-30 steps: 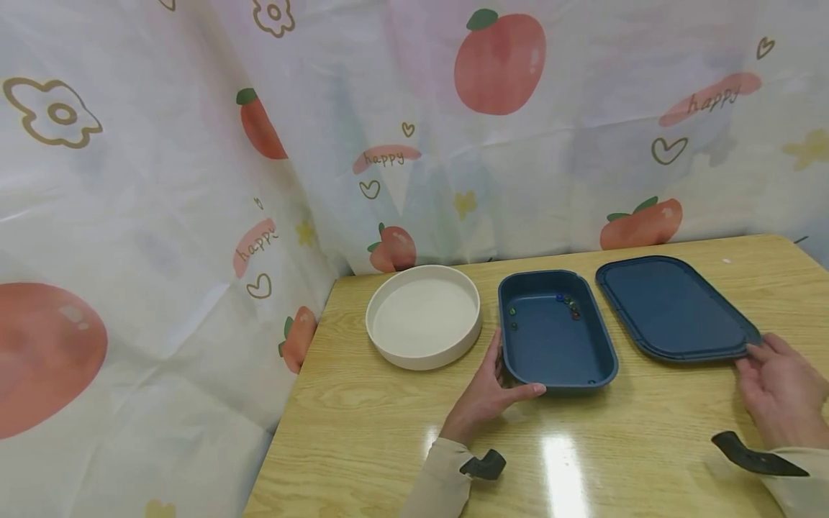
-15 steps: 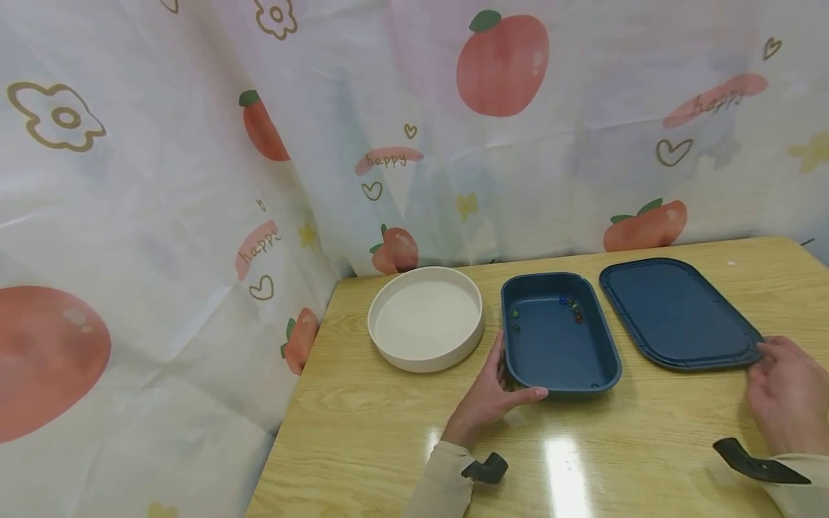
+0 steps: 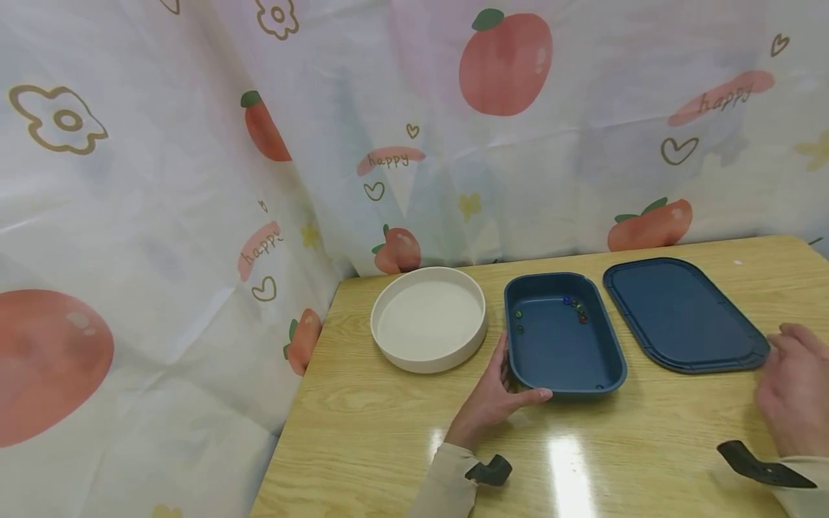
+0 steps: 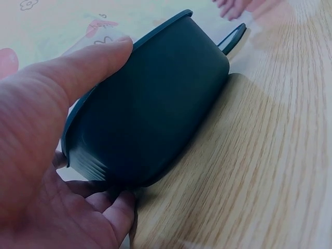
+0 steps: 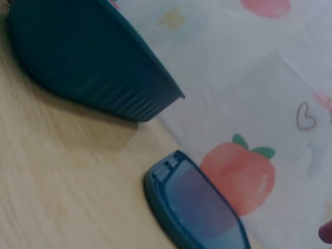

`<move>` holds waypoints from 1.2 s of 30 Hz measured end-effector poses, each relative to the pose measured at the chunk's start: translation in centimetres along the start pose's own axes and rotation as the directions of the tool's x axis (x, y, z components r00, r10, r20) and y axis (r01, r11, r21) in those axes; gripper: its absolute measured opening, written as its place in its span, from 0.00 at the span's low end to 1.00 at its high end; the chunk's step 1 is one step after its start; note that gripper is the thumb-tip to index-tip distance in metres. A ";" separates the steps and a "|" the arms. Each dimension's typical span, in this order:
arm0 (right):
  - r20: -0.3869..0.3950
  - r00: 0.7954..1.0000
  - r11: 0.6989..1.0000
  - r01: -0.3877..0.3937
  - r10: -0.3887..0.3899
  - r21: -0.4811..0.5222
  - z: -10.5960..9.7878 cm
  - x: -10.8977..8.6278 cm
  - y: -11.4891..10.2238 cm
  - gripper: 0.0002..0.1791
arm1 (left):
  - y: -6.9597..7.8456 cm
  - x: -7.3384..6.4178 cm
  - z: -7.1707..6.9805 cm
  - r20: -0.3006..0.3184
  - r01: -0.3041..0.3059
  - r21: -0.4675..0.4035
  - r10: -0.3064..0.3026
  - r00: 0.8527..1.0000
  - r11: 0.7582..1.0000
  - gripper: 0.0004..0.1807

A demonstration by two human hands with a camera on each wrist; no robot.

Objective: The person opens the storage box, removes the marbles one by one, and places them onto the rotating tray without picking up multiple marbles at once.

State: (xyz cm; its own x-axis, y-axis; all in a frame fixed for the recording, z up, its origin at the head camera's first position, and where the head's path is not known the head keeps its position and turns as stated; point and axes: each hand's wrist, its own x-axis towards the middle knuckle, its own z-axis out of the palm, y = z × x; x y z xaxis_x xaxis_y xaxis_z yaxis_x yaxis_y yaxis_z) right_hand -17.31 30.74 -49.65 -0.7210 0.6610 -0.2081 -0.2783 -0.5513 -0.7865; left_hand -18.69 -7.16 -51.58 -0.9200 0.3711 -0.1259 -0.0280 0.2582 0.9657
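Note:
My left hand (image 3: 487, 403) grips the near left corner of a dark blue rectangular plastic container (image 3: 562, 345), thumb along the near rim and fingers at the side. In the left wrist view the thumb (image 4: 98, 62) lies at the rim and the curled fingers sit low against the wall. Several small coloured marbles (image 3: 573, 308) lie inside, mostly toward the far end. Right of the container, its matching blue lid (image 3: 686, 316) lies on the table. My right hand (image 3: 795, 392) hovers just off the lid's near right corner, holding nothing; the right wrist view catches only a fingertip (image 5: 326, 232).
A round cream dish (image 3: 427, 320) with a low wall stands left of the container. The wooden table (image 3: 363, 432) ends at the back against a fruit-printed curtain (image 3: 324, 108), which also hangs along the left side.
My right hand has let go of the lid's near right corner and drawn back slightly to the right. The lid has settled on the table. My left hand keeps its grip on the container.

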 end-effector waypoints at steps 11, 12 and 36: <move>0.472 0.872 0.972 0.204 -0.128 -0.113 5.5 -3.8 -2.0 0.23 | 0.1 0.1 0.1 0.002 0.014 0.005 -0.014 1.000 1.000 0.65; 0.524 0.843 0.957 0.238 -0.120 -0.164 5.9 -4.1 -2.1 0.24 | 0.1 0.1 0.1 0.004 0.013 0.004 -0.013 1.000 1.000 0.65; 0.747 0.456 0.230 0.757 0.484 -0.611 8.5 -3.6 0.2 0.59 | 0.2 0.1 0.0 0.006 -0.005 -0.028 0.005 1.000 1.000 0.65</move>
State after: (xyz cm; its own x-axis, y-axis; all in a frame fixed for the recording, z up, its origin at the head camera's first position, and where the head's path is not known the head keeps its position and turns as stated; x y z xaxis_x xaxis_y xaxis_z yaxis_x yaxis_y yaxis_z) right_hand -20.13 23.88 -44.14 -0.9373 -0.3461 -0.0412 -0.2223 0.6848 -0.6940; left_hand -18.79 -7.12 -51.41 -0.9179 0.3774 -0.1224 -0.0344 0.2316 0.9722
